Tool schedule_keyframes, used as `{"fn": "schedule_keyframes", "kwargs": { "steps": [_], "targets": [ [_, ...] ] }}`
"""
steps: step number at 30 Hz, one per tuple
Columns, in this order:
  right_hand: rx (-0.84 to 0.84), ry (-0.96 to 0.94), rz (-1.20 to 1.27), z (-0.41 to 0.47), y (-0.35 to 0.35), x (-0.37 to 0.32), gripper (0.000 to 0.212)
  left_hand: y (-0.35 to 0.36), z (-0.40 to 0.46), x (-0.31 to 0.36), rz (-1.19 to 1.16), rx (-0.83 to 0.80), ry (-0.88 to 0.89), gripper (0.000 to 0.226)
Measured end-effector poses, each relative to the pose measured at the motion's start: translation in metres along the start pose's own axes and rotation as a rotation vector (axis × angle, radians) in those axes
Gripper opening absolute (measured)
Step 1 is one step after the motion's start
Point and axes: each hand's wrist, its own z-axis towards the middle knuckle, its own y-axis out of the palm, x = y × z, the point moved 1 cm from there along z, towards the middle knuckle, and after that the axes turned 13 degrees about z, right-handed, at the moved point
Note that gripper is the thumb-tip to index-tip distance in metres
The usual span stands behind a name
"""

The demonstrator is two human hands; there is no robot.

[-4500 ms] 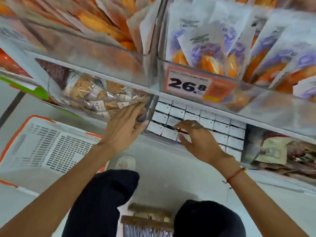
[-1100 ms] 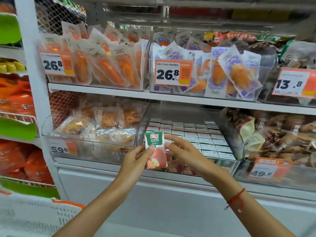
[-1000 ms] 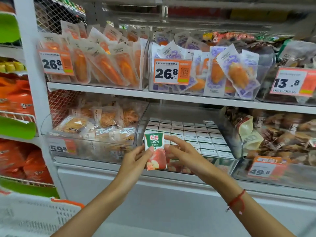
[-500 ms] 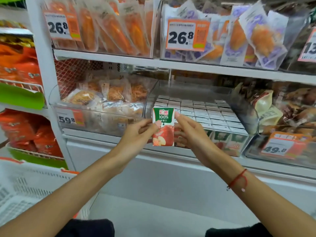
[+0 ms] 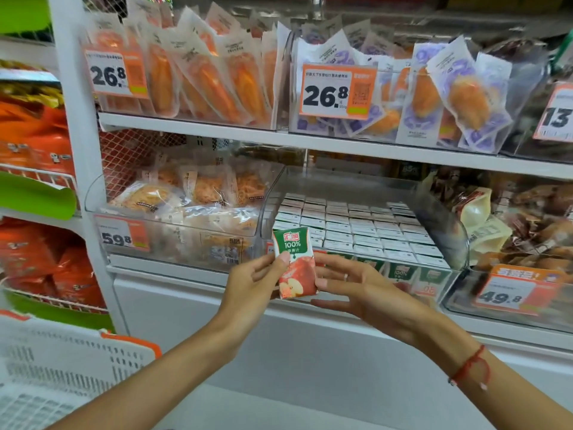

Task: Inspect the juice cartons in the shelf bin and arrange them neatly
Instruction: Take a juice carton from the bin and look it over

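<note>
A small juice carton [image 5: 296, 262], green on top with a red apple below, is held upright in front of the shelf. My left hand [image 5: 252, 282] pinches its left edge between thumb and fingers. My right hand [image 5: 356, 285] touches its right edge with the thumb, its fingers spread and relaxed. Behind the carton a clear shelf bin [image 5: 446, 231] holds several rows of matching juice cartons [image 5: 359, 229], their white tops facing up.
A clear bin of bagged pastries [image 5: 186, 209] stands to the left of the juice bin, and a bin of brown snack packs [image 5: 527, 221] to the right. Upper shelf [image 5: 310, 139] carries orange and purple packets. A white basket [image 5: 62, 367] sits at lower left.
The carton was lifted out of the bin since the earliest frame. Over the last second both hands kept it in front of the bin while the view shifted slightly; my right fingers have spread.
</note>
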Motion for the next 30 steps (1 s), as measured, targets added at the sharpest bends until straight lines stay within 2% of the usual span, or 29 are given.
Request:
{"fn": "schedule_keyframes", "kwargs": {
  "steps": [2, 6, 11, 13, 15, 18, 20, 23, 25, 28, 30],
  "targets": [
    [0.053, -0.043, -0.1, 0.001, 0.004, 0.006, 0.045, 0.0, 0.0, -0.003, 0.009, 0.028, -0.007, 0.024],
    [0.261, -0.257, -0.462, 0.002, 0.015, 0.013, 0.05, -0.005, 0.0, -0.006, 0.111, 0.121, 0.068, 0.019],
    [0.293, -0.408, -0.599, 0.001, 0.028, 0.016, 0.051, -0.004, -0.002, -0.006, 0.118, 0.037, 0.023, 0.05],
    [0.264, -0.381, -0.521, 0.001, 0.027, 0.016, 0.037, -0.007, 0.0, -0.009, 0.123, 0.018, -0.002, 0.057],
    [0.261, -0.296, -0.395, 0.001, 0.022, 0.013, 0.023, -0.01, 0.001, -0.009, 0.142, -0.02, 0.007, 0.053],
    [0.247, -0.118, -0.339, 0.003, 0.014, 0.011, 0.035, -0.013, 0.001, -0.007, 0.14, -0.084, 0.027, 0.042],
    [0.144, -0.043, -0.301, 0.0, 0.014, 0.011, 0.041, -0.014, 0.0, -0.006, 0.132, -0.121, 0.061, 0.047],
    [0.062, -0.093, -0.303, -0.003, 0.019, 0.014, 0.033, -0.014, -0.001, -0.006, 0.084, -0.137, 0.109, 0.049],
    [0.136, -0.175, -0.363, -0.002, 0.02, 0.017, 0.034, -0.011, -0.004, -0.006, 0.061, -0.133, 0.121, 0.044],
    [0.282, -0.292, -0.434, 0.001, 0.021, 0.021, 0.031, -0.003, -0.005, -0.006, 0.139, -0.057, 0.151, 0.022],
    [0.346, -0.333, -0.477, 0.002, 0.019, 0.023, 0.034, 0.001, -0.004, -0.006, 0.157, -0.022, 0.118, 0.019]
  ]
}}
